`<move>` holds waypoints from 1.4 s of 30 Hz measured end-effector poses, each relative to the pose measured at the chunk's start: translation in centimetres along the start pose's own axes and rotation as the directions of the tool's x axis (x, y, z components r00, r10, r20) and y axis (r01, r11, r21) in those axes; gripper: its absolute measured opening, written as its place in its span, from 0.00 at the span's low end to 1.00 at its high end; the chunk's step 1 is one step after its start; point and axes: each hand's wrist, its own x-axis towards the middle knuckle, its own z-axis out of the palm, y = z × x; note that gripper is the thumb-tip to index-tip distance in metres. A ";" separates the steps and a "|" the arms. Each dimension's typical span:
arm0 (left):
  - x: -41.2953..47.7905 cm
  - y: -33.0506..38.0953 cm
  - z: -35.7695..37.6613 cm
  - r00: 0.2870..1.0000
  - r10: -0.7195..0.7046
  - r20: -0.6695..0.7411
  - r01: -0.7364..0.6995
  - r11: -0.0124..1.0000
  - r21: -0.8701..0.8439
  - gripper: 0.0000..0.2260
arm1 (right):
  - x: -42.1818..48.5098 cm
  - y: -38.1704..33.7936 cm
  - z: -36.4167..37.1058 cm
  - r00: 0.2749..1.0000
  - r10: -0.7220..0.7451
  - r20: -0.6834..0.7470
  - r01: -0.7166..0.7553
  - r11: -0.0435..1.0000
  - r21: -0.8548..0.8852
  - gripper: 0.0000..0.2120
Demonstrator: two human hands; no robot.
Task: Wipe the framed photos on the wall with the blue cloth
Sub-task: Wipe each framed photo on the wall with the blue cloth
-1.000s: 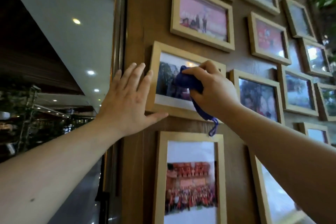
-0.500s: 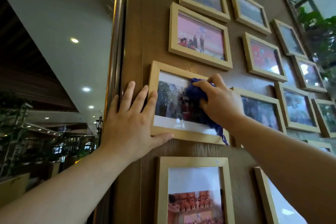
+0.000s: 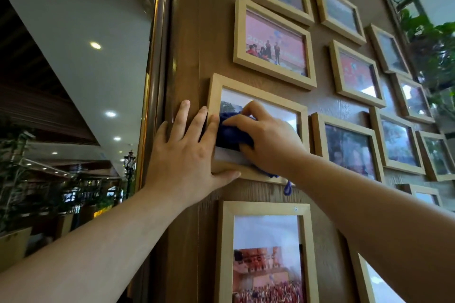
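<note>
A light wooden photo frame point(image 3: 261, 94) hangs at the left of the brown wall point(image 3: 189, 39). My right hand point(image 3: 268, 140) presses a bunched blue cloth point(image 3: 230, 134) against the lower left part of its glass; a blue loop of the cloth dangles below the frame. My left hand point(image 3: 187, 155) lies flat with fingers spread on the wall and over the frame's left edge, its thumb under the bottom rail. Other wooden frames hang around: a pink photo point(image 3: 274, 44) above and a crowd photo point(image 3: 266, 253) below.
Several more framed photos point(image 3: 354, 74) cover the wall to the right. A green plant point(image 3: 433, 39) hangs at the far right. A brass-coloured corner strip point(image 3: 152, 81) ends the wall on the left, with a lit hall beyond.
My right hand has slid the blue cloth leftward and down across the glass, up against my left fingers. My left hand has stayed on the frame's left edge.
</note>
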 end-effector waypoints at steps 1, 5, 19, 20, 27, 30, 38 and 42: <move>0.0 0.0 0.0 1.000 0.000 0.004 0.000 1.000 0.006 0.46 | -0.3 0.6 -0.2 1.000 -0.010 0.013 0.011 0.999 -0.044 0.21; 0.0 0.0 0.1 1.000 -0.006 0.005 0.006 1.000 -0.001 0.47 | -3.1 5.4 -0.3 0.990 0.130 0.057 -0.115 0.970 -0.216 0.19; 0.0 0.0 0.2 1.000 -0.001 -0.013 0.001 1.000 0.009 0.47 | -1.5 -1.1 -0.4 0.982 -0.171 0.076 0.173 0.985 -0.024 0.20; 0.0 0.1 0.1 1.000 0.001 -0.009 -0.001 1.000 0.015 0.47 | -1.9 -0.7 -0.5 0.978 -0.184 0.095 0.188 0.981 -0.043 0.20; 0.0 0.3 -0.2 1.000 -0.014 0.020 0.013 0.999 0.047 0.48 | -6.0 5.4 -1.3 0.964 -0.080 0.253 0.143 0.960 -0.241 0.18; 0.0 0.5 -0.4 1.000 -0.002 0.031 -0.001 0.997 0.074 0.48 | -7.6 7.3 -1.6 0.954 0.009 0.301 0.094 0.941 -0.326 0.19; -0.1 3.7 -1.3 0.981 0.192 -0.011 -0.189 0.975 0.114 0.41 | -10.2 12.7 -3.6 0.995 0.096 0.007 -0.094 0.980 -0.173 0.21; 1.7 9.0 -1.0 0.959 0.281 -0.042 -0.278 0.959 0.055 0.39 | -11.5 17.3 -3.3 0.965 0.256 -0.061 -0.261 0.960 -0.099 0.19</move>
